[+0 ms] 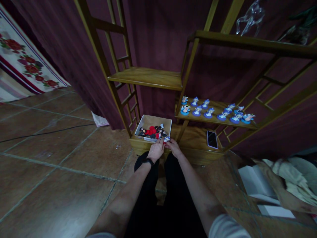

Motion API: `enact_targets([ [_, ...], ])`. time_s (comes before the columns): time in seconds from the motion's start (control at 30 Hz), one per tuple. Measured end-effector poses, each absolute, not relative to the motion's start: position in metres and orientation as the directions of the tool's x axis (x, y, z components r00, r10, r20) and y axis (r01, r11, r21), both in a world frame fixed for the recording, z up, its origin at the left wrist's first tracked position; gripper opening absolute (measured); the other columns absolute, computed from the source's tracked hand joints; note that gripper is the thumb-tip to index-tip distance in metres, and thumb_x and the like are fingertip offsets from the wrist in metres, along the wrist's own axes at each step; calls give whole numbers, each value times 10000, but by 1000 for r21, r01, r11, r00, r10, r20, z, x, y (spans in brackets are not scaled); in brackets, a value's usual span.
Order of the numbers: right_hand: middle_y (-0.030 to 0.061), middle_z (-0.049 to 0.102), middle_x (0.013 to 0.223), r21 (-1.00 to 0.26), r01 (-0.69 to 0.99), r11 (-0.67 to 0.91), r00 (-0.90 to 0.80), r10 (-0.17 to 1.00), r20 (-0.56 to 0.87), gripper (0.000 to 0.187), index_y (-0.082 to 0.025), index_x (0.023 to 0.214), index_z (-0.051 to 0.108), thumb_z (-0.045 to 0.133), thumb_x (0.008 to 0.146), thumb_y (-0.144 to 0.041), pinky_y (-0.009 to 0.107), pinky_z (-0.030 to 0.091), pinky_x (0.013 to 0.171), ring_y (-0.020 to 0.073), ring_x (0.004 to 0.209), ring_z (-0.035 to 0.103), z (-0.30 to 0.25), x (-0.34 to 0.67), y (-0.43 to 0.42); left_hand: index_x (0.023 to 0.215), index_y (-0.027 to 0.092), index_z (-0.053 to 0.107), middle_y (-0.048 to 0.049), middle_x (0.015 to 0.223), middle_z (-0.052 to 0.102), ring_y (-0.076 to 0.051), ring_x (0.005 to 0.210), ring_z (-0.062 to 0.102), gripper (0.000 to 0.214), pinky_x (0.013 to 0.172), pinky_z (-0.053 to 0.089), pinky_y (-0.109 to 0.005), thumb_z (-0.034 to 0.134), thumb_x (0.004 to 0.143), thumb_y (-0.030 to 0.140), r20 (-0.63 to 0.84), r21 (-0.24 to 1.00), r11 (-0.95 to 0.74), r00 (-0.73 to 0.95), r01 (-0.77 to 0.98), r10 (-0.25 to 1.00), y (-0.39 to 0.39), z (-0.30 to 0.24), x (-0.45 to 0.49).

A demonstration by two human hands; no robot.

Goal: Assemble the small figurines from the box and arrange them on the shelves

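Both my hands meet at the front edge of a small cardboard box [166, 122] on the lowest shelf board. My left hand [156, 150], with a dark band on the wrist, and my right hand [174, 147] pinch a small blue-and-white figurine [166, 139] between them. The box holds several red and black figurines [152, 131]. On the shelf above to the right stand several blue-and-white figurines [208, 110] in rows.
A wooden shelf rack [148, 77] stands against a dark red curtain. A phone [212, 139] lies on the bottom board. A paper [99, 119] lies by the curtain. White boxes [257, 185] and cloth [292, 181] sit at right. A cable [44, 133] crosses the tiled floor.
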State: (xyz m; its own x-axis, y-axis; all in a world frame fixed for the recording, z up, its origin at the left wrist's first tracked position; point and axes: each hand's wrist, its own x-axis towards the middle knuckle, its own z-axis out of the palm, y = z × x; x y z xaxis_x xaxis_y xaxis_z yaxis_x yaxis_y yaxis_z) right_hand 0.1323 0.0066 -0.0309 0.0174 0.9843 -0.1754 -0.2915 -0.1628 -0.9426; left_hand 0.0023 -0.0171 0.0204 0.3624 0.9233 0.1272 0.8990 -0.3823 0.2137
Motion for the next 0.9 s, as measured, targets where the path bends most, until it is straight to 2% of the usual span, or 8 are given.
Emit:
enact_targets([
  [0.23,-7,638,828,-947,-282,-151,15,987,-162,324,-204,841,585,707,585,-362,289,492,710,109,709,594,-27,131,5,1272,173,359,-119,1156,538,-190,954,591,390,765,465,-280,320,909,310,130,225,-391,370,893,920,-17,22,2],
  [0.67,-13,640,823,-946,-279,-163,23,984,-177,263,-199,822,583,666,595,-304,282,493,719,105,722,595,-29,132,6,1264,188,359,-109,1134,543,-190,919,598,384,739,470,-290,304,912,331,132,211,-392,372,895,919,-16,20,1],
  [0.9,-4,636,839,-949,-276,-156,17,986,-167,317,-200,828,580,703,588,-366,279,494,708,113,739,592,-30,132,6,1272,180,357,-120,1149,537,-191,942,592,392,763,467,-289,319,908,322,101,219,-374,361,901,927,-17,24,1],
])
